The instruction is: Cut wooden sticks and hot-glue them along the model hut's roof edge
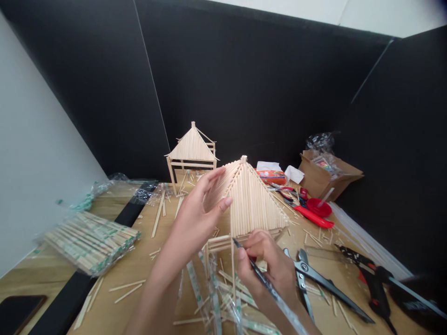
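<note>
A small model house (256, 204) of thin wooden sticks, with a steep pointed roof on stick posts, stands in the middle. My left hand (197, 216) is at the roof's left side, its thumb by the front corner edge and its fingers along the left slope, steadying it. In my right hand (267, 265) is a pen (267, 283) with a dark tip and a clear patterned barrel. The tip is at the corner post, just under the roof's lower edge. Part of the left slope is hidden behind my left hand.
Behind stands a second stick house (192, 146), its roof partly covered. Wrapped chopsticks (94, 239) and a phone (23, 311) lie left. To the right are metal shears (324, 281), a glue gun (372, 277), red-handled pliers (312, 216) and a cardboard box (326, 174). Loose sticks litter the table.
</note>
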A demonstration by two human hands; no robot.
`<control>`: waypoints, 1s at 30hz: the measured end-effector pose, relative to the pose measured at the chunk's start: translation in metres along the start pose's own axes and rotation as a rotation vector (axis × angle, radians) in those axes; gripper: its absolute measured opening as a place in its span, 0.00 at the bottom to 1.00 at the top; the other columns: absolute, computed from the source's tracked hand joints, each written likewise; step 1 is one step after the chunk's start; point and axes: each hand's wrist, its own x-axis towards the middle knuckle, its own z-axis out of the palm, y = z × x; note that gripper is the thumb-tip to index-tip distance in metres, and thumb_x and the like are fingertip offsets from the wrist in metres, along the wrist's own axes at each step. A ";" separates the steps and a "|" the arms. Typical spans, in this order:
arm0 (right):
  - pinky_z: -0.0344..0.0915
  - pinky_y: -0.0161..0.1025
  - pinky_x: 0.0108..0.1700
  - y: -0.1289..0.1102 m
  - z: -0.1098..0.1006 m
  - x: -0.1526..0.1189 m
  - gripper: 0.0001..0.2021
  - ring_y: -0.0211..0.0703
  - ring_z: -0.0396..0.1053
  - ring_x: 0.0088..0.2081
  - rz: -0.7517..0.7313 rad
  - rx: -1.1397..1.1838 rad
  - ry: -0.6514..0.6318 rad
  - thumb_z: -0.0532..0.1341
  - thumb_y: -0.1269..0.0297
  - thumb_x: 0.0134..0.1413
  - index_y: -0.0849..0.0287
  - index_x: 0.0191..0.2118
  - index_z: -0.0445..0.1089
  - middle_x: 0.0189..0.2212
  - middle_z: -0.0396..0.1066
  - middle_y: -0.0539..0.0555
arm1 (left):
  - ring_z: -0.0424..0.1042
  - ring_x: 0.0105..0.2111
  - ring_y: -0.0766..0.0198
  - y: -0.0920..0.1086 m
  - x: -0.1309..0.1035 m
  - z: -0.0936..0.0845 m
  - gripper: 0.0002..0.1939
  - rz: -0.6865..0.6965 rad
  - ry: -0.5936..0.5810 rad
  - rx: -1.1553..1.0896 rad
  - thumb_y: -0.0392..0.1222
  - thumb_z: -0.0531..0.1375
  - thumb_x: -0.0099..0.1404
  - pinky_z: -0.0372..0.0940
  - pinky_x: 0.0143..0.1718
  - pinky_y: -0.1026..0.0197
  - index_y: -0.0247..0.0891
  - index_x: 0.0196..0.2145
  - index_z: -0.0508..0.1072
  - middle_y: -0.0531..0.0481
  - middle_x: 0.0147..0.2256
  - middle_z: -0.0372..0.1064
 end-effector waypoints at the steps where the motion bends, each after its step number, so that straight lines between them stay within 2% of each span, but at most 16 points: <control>1: 0.64 0.41 0.37 0.000 0.000 0.000 0.11 0.38 0.62 0.30 0.005 0.001 0.004 0.58 0.80 0.53 0.56 0.30 0.59 0.26 0.62 0.48 | 0.58 0.64 0.59 0.000 0.000 0.000 0.25 -0.003 0.000 0.000 0.41 0.61 0.66 0.53 0.66 0.54 0.46 0.59 0.63 0.51 0.63 0.60; 8: 0.63 0.39 0.35 -0.002 -0.003 0.002 0.11 0.38 0.63 0.30 0.010 -0.018 -0.007 0.58 0.80 0.53 0.56 0.30 0.58 0.25 0.63 0.48 | 0.58 0.63 0.61 -0.001 0.000 0.000 0.25 -0.007 0.000 0.001 0.42 0.62 0.66 0.53 0.66 0.56 0.45 0.59 0.63 0.51 0.62 0.60; 30: 0.62 0.39 0.34 -0.003 -0.001 0.003 0.11 0.38 0.62 0.30 -0.008 -0.020 0.012 0.58 0.80 0.53 0.56 0.30 0.58 0.25 0.62 0.48 | 0.58 0.64 0.59 -0.001 -0.001 0.001 0.25 -0.001 0.002 -0.002 0.42 0.62 0.65 0.53 0.66 0.53 0.46 0.59 0.63 0.50 0.62 0.60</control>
